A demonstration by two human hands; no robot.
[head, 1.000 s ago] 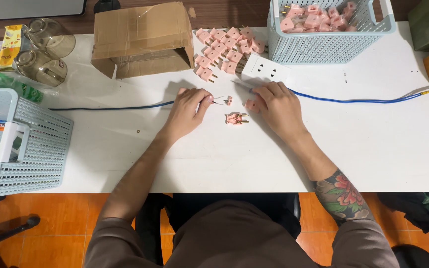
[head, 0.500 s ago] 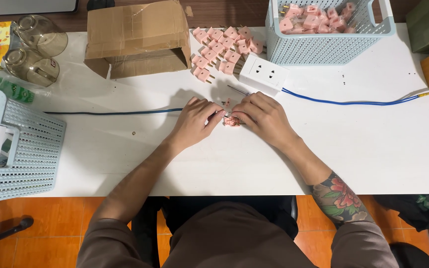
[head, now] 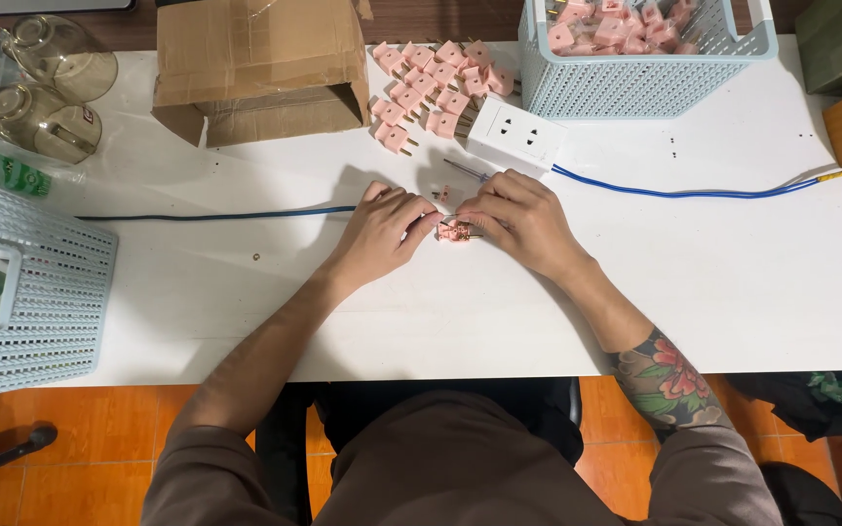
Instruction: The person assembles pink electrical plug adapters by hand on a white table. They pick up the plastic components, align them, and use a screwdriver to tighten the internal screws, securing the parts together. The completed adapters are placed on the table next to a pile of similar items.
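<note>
Both hands, left (head: 382,229) and right (head: 518,219), pinch a pink plug (head: 454,232) mid-assembly on the table (head: 733,282), steady alignment seemingly needed next

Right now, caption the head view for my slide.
Both hands, left hand and right hand, pinch a pink plug on the white table.

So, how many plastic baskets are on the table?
2. One light blue basket stands at the far edge, right of centre, filled with pink plugs. The other basket sits at the left edge, cut off by the frame. None seem hidden.
</note>
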